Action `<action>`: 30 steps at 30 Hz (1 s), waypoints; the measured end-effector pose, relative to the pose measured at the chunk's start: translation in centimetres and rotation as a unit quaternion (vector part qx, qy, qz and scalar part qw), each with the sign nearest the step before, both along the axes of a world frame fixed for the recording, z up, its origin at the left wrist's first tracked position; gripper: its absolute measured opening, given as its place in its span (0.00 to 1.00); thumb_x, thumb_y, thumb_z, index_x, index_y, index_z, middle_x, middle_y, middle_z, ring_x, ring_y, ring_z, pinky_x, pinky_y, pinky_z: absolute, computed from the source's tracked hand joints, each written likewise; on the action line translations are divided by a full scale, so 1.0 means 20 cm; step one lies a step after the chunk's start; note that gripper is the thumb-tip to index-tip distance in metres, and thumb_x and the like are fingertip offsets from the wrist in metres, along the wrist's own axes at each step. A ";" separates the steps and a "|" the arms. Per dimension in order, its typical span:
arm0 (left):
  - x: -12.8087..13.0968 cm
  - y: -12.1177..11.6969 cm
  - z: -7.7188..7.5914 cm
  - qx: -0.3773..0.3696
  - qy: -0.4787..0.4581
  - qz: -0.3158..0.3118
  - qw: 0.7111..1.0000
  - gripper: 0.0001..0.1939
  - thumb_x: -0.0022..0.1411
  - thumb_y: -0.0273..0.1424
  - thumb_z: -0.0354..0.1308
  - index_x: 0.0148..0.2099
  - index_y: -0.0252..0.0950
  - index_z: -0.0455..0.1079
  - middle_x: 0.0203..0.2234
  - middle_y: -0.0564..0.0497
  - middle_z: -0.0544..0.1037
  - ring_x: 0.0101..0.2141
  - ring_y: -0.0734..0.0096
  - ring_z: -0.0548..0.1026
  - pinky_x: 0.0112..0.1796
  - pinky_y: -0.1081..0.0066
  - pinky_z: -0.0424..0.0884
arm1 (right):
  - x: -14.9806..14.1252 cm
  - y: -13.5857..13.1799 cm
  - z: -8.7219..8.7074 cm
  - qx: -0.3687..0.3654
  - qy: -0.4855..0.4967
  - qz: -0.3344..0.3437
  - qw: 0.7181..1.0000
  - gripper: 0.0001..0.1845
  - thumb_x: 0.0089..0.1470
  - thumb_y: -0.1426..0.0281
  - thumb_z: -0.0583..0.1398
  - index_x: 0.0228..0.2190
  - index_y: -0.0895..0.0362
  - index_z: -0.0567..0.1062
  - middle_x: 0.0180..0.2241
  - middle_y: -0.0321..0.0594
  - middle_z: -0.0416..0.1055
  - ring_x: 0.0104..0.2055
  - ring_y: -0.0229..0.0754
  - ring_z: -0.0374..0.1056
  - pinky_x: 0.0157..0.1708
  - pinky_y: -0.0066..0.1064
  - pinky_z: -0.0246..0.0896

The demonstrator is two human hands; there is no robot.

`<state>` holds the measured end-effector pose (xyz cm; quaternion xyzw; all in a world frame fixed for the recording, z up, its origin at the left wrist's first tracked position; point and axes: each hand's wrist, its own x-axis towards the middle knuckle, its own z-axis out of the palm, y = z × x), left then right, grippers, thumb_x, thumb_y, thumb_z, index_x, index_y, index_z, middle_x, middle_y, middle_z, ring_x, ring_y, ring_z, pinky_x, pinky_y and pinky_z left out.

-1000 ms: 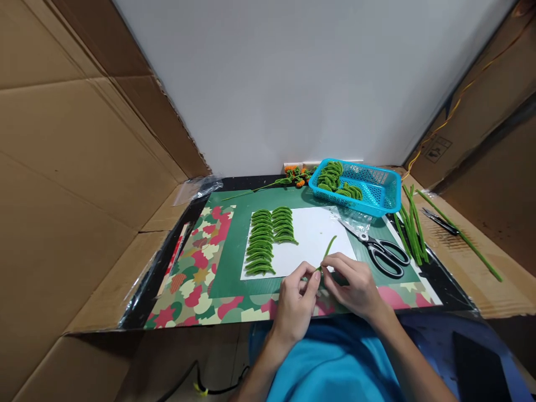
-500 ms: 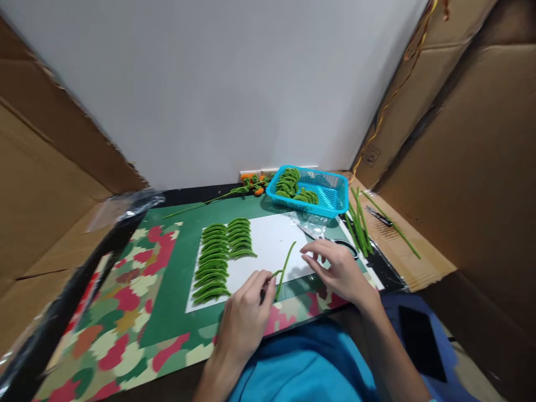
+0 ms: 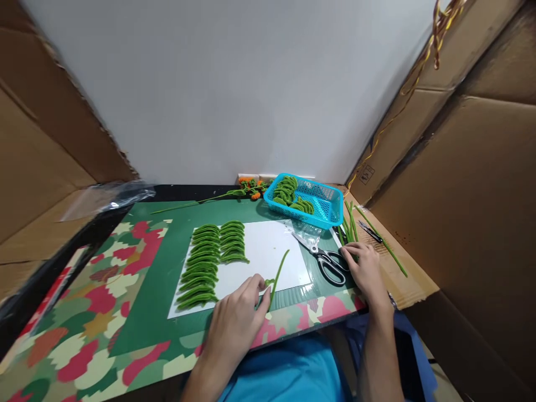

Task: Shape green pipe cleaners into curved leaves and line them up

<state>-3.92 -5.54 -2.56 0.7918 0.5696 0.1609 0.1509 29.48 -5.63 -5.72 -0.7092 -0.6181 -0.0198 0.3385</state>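
My left hand (image 3: 240, 310) pinches a bent green pipe cleaner (image 3: 279, 273) above the front edge of the white sheet (image 3: 268, 240); one long end points up and away, and a short curled end shows by the fingertips. My right hand (image 3: 364, 265) has its fingers curled over the near ends of a bundle of straight green pipe cleaners (image 3: 348, 223), which it partly covers. On the sheet's left half, curved green pipe-cleaner pieces (image 3: 201, 262) lie stacked in two columns. Black-handled scissors (image 3: 329, 262) rest between the sheet and my right hand.
A blue plastic basket (image 3: 339, 209) at the back holds more curved green pieces (image 3: 287, 190). Left of it lies a stem with orange flowers (image 3: 255, 195). Small snips (image 3: 371, 231) and a single green stem (image 3: 385, 245) lie on cardboard at right. Cardboard walls (image 3: 460, 195) stand on both sides.
My right hand has moved right, from beside the held pipe cleaner to the bundle, uncovering the scissors' handles. My left hand keeps its pinch. The view has shifted slightly.
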 end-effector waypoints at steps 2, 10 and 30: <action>0.00 0.00 0.00 -0.010 -0.010 0.001 1.000 0.06 0.73 0.32 0.53 0.39 0.42 0.67 0.27 0.56 0.75 0.25 0.67 0.75 0.29 0.70 0.55 | 0.00 0.01 -0.02 0.006 -0.005 -0.009 1.000 0.24 0.71 0.54 0.56 0.36 0.55 0.86 0.42 0.49 0.83 0.46 0.57 0.69 0.51 0.51 0.57; -0.02 -0.01 0.01 -0.050 -0.077 0.014 0.996 0.02 0.72 0.34 0.52 0.45 0.43 0.65 0.23 0.59 0.71 0.26 0.66 0.75 0.29 0.71 0.57 | -0.01 0.02 -0.06 0.041 -0.012 -0.041 0.998 0.27 0.71 0.53 0.54 0.38 0.56 0.85 0.41 0.51 0.83 0.45 0.57 0.69 0.52 0.50 0.51; -0.07 -0.02 0.01 -0.075 -0.161 -0.009 0.984 0.10 0.76 0.39 0.50 0.42 0.43 0.68 0.22 0.60 0.68 0.22 0.70 0.67 0.28 0.72 0.55 | -0.12 -0.01 0.11 0.193 0.160 -0.273 0.929 0.14 0.53 0.65 0.64 0.40 0.57 0.82 0.30 0.44 0.80 0.30 0.51 0.76 0.38 0.42 0.70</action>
